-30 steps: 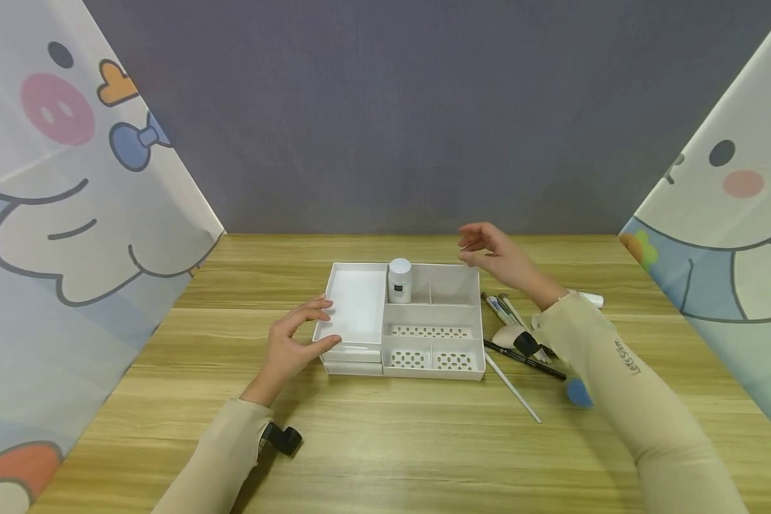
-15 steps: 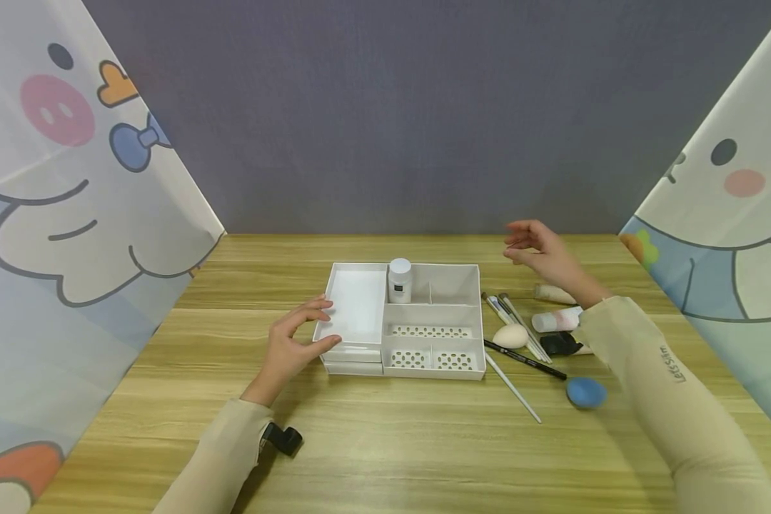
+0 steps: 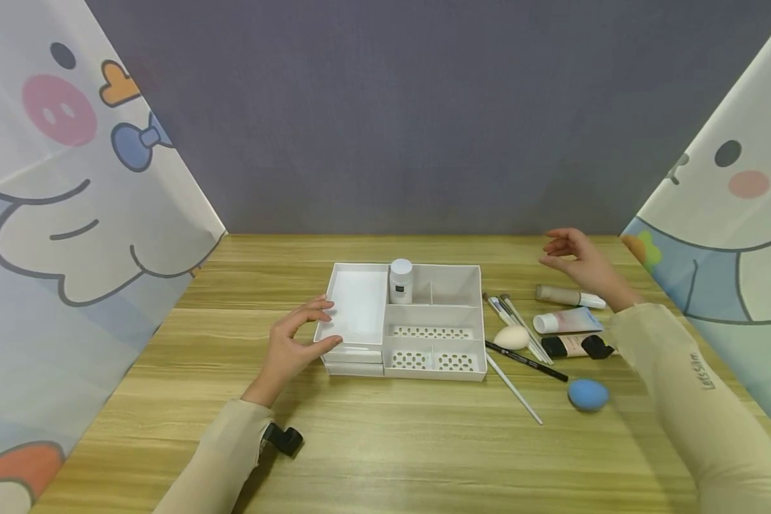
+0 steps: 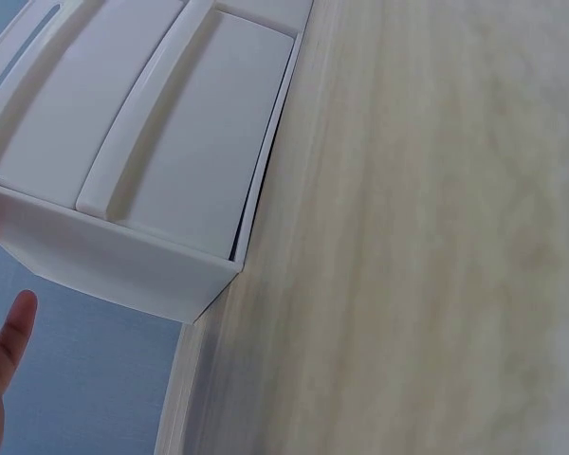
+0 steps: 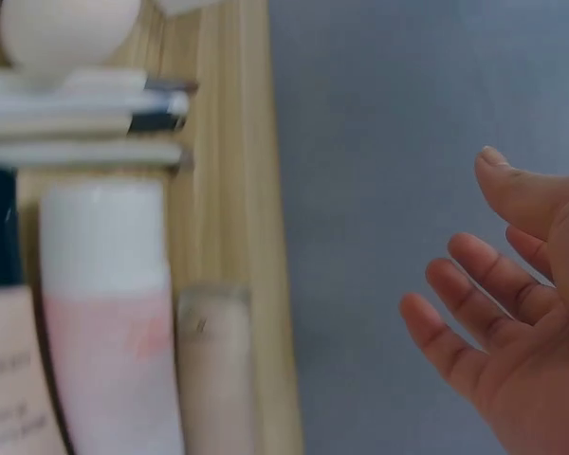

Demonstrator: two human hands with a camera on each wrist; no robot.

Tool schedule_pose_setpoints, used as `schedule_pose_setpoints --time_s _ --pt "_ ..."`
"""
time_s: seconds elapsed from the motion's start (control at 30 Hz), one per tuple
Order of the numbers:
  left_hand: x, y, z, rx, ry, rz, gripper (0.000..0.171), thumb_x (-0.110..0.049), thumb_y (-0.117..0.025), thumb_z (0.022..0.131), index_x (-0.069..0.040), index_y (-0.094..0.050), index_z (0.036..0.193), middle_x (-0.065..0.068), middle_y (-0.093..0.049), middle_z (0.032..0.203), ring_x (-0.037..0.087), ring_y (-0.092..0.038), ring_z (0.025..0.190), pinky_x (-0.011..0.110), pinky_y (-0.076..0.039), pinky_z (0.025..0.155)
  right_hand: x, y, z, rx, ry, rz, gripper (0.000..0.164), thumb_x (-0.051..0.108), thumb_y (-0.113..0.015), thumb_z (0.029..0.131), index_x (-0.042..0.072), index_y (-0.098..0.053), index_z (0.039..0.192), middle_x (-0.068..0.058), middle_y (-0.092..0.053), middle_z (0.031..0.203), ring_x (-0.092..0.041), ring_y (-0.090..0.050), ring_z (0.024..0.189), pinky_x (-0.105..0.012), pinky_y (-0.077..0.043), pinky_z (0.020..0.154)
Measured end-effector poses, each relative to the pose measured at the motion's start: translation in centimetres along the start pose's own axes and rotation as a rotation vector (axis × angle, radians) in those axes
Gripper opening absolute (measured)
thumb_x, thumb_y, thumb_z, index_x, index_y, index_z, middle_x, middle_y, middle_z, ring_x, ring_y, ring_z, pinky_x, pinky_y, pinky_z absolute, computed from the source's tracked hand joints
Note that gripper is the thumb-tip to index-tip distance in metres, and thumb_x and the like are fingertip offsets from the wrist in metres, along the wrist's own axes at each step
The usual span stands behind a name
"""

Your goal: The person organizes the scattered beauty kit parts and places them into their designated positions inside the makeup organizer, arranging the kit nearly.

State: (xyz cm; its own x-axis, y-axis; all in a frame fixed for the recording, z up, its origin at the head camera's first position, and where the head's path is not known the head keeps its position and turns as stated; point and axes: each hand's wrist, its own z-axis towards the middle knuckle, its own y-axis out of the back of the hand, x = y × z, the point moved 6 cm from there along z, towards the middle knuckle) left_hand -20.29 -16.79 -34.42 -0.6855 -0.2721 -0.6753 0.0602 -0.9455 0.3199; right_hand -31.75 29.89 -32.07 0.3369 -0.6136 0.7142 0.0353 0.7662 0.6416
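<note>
A white desktop organizer [image 3: 432, 314] with compartments and two small drawers [image 4: 194, 123] stands mid-table. My left hand [image 3: 295, 339] is at its left side, thumb and fingers spread at the edge of the flat top, gripping nothing. In the organizer's back compartment a white capped bottle [image 3: 401, 282] stands upright. My right hand [image 3: 581, 264] hovers above the table's back right, its relaxed fingers holding nothing. Below it lie a beige tube with a white cap [image 3: 559, 294], a pink and blue squeeze tube [image 3: 568, 320] and a black-capped foundation tube [image 3: 575, 346].
Right of the organizer lie several makeup brushes [image 3: 520, 325], a cream makeup sponge [image 3: 511, 337], a black pen-like stick [image 3: 530, 362] and a thin white stick [image 3: 515, 391]. A blue makeup sponge [image 3: 587, 395] sits nearer the front. A grey wall [image 3: 385, 128] borders the table's back edge.
My right hand has moved right, from above the organizer's back right corner to over the tubes, uncovering them and the blue sponge. My left hand has stayed put.
</note>
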Motion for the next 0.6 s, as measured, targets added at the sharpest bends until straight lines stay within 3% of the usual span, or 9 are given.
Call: schedule_pose_setpoints --time_s 0.27,0.37,0.53,0.6 --pt "0.0 -0.1 -0.1 0.002 -0.007 0.002 0.033 0.022 -0.08 0.063 0.009 -0.065 0.09 0.033 -0.065 0.111 0.038 -0.057 0.122 0.024 -0.042 0.107 -3.9 1.2 -1.0 0.008 -0.089 -0.1 0.056 0.017 -0.064 0.098 -0.013 -0.04 0.139 -0.031 -0.055 0.119 -0.003 -0.048 0.095 -0.009 -0.04 0.074" --pt "0.8 -0.1 -0.3 0.002 -0.006 0.003 0.034 0.022 -0.081 0.063 0.008 -0.065 0.09 0.032 -0.065 0.113 0.039 -0.056 0.122 0.024 -0.041 0.108 -5.1 1.5 -1.5 0.007 -0.089 -0.098 0.054 0.013 -0.064 0.098 -0.016 -0.041 0.137 -0.032 -0.054 0.117 -0.001 -0.049 0.091 -0.007 -0.04 0.071" --pt "3.1 0.0 -0.7 0.002 -0.008 -0.006 0.036 0.018 -0.084 0.064 0.001 -0.068 0.092 0.024 -0.067 0.116 0.027 -0.056 0.126 0.027 -0.04 0.109 -6.9 2.2 -2.2 0.004 -0.059 -0.093 0.047 0.002 -0.063 0.095 -0.02 -0.042 0.131 -0.035 -0.053 0.11 0.009 -0.045 0.081 -0.007 -0.039 0.068" --pt "3.0 0.0 -0.6 0.006 -0.005 -0.009 0.035 0.017 -0.084 0.065 0.0 -0.068 0.092 0.023 -0.067 0.117 0.025 -0.056 0.126 0.027 -0.041 0.109 -7.7 2.4 -2.5 0.006 -0.057 -0.09 0.045 -0.001 -0.064 0.093 -0.021 -0.043 0.128 -0.034 -0.054 0.107 0.009 -0.045 0.08 -0.007 -0.039 0.068"
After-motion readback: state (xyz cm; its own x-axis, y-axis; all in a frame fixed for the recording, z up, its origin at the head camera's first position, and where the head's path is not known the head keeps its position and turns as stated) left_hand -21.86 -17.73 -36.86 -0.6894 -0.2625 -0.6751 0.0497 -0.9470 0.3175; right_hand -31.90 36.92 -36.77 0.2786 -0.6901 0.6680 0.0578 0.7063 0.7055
